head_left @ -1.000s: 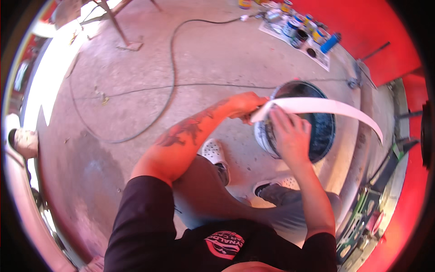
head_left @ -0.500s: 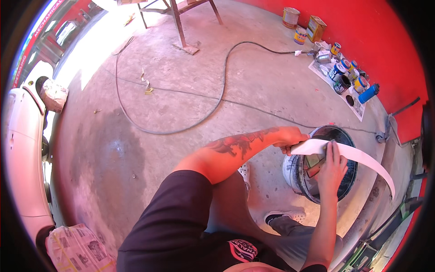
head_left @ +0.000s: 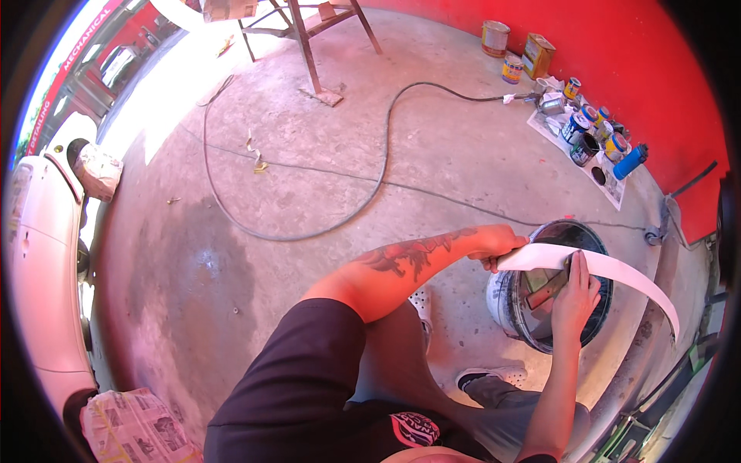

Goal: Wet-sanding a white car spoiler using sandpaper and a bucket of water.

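Note:
A long white curved strip (head_left: 634,279), like a piece of car trim, spans the mouth of a bucket (head_left: 502,302). My left hand (head_left: 500,245) is closed round its left end. On the strip's face, right of that grip, my right hand (head_left: 577,299) presses a small dark grey pad (head_left: 570,265) with its fingers; the pad looks like sandpaper, mostly hidden under them. The strip's far right end hangs free past the bucket. Inside the bucket, below the strip, shows a brownish rectangular piece (head_left: 543,292), partly covered by my right hand.
A dark hose (head_left: 386,139) loops over the concrete floor, with a thinner cable (head_left: 463,197) crossing it. Paint cans (head_left: 579,127) and a blue bottle (head_left: 631,162) stand on paper by the red wall. A pale car body (head_left: 50,270) is at left, a metal stand (head_left: 305,54) at the back.
My right hand has slid a little to the right along the strip with the grey pad. My left hand keeps its grip on the end. The whole view has shifted slightly.

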### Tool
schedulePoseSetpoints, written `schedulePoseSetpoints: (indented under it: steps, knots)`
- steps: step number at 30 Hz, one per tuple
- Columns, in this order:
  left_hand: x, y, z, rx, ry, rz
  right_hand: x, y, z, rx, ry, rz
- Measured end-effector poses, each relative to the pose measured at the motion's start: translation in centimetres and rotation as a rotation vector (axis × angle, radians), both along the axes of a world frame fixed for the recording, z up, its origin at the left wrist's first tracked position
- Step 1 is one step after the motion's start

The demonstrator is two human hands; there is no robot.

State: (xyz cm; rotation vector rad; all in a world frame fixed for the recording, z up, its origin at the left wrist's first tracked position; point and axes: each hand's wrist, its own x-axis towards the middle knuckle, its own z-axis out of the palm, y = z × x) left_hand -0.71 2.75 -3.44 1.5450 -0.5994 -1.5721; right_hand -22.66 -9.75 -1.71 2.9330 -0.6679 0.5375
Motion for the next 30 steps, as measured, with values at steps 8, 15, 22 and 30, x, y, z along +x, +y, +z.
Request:
schedulePoseSetpoints:
  steps: [8, 15, 22, 30]
  knots:
    - [0.1, 0.5, 0.0, 0.011, -0.026, -0.004, 1.6, 6.4, 1.2, 0.021, 0.056, 0.333]
    - [-0.2, 0.1, 0.4, -0.001, -0.010, 0.003, -2.9, -5.9, 0.0, 0.050, 0.105, -0.176]
    - [-0.3, 0.6, 2.0, -0.015, 0.006, 0.006, -2.6, -6.4, -0.9, 0.138, 0.073, -0.221]
    - [-0.1, 0.7, 1.8, -0.052, -0.005, -0.045, -2.6, -5.9, -0.4, 0.176, 0.072, -0.226]
